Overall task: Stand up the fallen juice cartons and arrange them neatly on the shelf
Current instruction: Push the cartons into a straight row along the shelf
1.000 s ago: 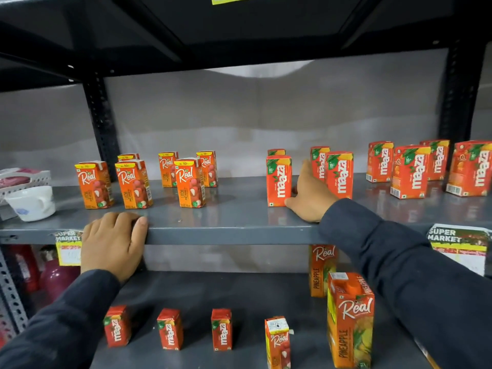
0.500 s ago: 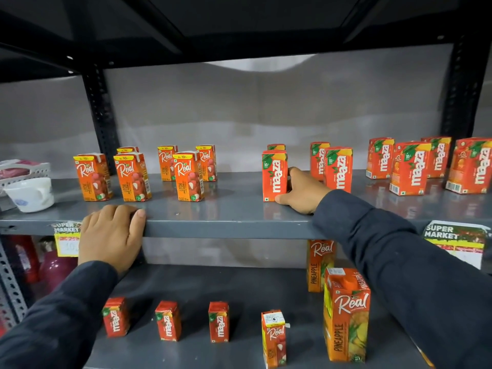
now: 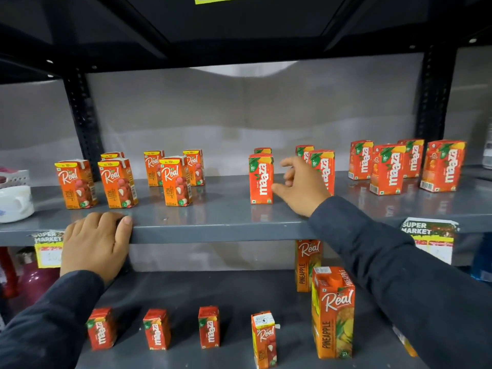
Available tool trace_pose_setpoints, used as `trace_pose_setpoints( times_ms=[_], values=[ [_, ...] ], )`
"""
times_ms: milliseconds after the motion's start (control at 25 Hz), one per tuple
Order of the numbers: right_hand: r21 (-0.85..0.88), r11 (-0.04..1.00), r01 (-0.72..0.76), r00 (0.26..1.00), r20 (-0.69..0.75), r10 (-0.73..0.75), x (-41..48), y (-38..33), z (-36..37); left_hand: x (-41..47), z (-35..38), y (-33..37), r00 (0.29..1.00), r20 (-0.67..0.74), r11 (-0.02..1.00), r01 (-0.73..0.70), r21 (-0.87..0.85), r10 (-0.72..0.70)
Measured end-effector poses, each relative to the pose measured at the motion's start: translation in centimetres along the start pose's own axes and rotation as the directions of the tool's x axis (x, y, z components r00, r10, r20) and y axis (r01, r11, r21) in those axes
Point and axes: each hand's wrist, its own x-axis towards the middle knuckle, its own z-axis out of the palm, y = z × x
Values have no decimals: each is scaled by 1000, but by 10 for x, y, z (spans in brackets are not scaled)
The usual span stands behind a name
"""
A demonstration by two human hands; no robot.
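A small red Maaza carton (image 3: 261, 178) stands upright on the grey middle shelf (image 3: 218, 227). My right hand (image 3: 300, 187) hovers just right of it, fingers spread, thumb near its lower side, holding nothing. Another Maaza carton (image 3: 326, 169) stands partly hidden behind that hand. Further right, several Maaza cartons (image 3: 387, 169) stand upright. On the left, several orange Real litchi cartons (image 3: 117, 182) also stand upright. My left hand (image 3: 97, 241) rests curled over the shelf's front edge.
The lower shelf (image 3: 186, 291) holds three small Maaza cartons (image 3: 157, 328), a small Real carton (image 3: 265, 339) and two tall Real pineapple cartons (image 3: 332, 312). A white cup (image 3: 14, 203) and basket (image 3: 13, 177) sit at the far left. Paper price tags (image 3: 430, 238) hang from the shelf edge.
My right hand has come off the front Maaza carton and opened beside it. The carton now stands a little further forward. My left hand stays on the shelf edge.
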Motion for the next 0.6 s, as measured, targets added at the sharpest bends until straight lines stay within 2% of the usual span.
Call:
trace_pose_setpoints(
  times_ms=[80,120,160,200,240,320,400,600],
  values=[
    [-32,996,86,928,-362,-91,-2,18,-21,0,1,1,1000,-9,1000,-6,-4,6],
    [-46,998,53,906,-419,-68,2,31,-34,0,1,1,1000,-5,1000,1,1,-1],
    [-45,998,-34,932,-363,16,6,41,-47,0,2,2,1000,-2,1000,4,9,-4],
    [-48,988,-146,967,-219,132,10,52,-56,0,3,1,1000,-2,1000,10,13,-10],
    [-82,970,-230,972,-67,225,14,60,-62,1,4,0,1000,-12,1000,6,21,-5],
    [-162,956,-244,955,134,266,20,69,-62,1,5,-3,1000,-14,1000,-10,27,10],
    [-195,965,-174,963,171,208,24,73,-58,3,8,-8,1000,-2,999,-27,39,27],
    [-176,973,-149,959,214,185,26,75,-57,4,9,-13,998,64,999,-6,48,3]
  ],
)
